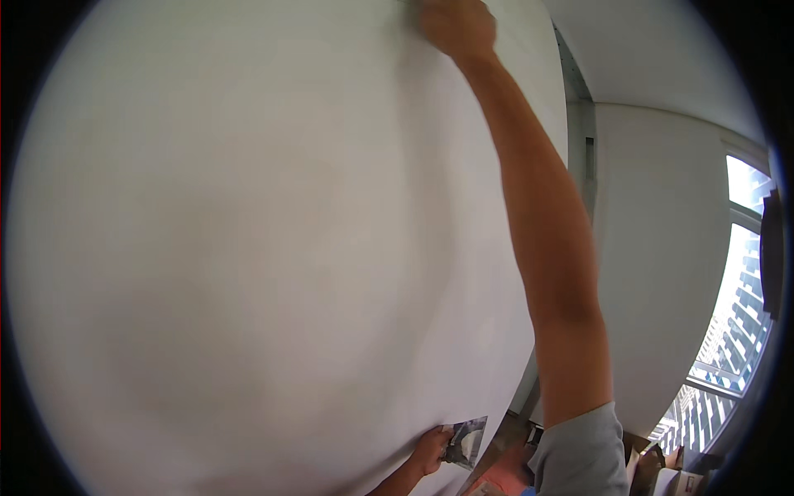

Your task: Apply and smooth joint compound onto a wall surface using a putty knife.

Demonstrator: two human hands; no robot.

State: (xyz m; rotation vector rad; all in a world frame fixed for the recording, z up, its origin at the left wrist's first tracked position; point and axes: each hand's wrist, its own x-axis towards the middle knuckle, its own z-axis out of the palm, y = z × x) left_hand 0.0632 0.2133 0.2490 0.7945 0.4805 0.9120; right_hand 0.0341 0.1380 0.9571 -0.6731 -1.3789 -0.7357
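High on a broad white wall (273,215), my right hand (461,26) is closed with its knuckles close to the surface. Whatever its fingers hold, if anything, is hidden by the hand and the picture's top edge. The bare right forearm stretches up from a grey sleeve (583,450) at the lower right. Low down near the wall's right edge, my left hand (429,450) grips a squarish dark grey flat piece (467,444) with paler patches. That piece lies close along the wall; whether it touches cannot be made out.
Right of the wall's edge runs a grey metal frame (589,157), then another pale wall (653,248). A bright window (728,322) stands at the far right. Boxes (674,479) and a reddish-orange surface (503,474) show below.
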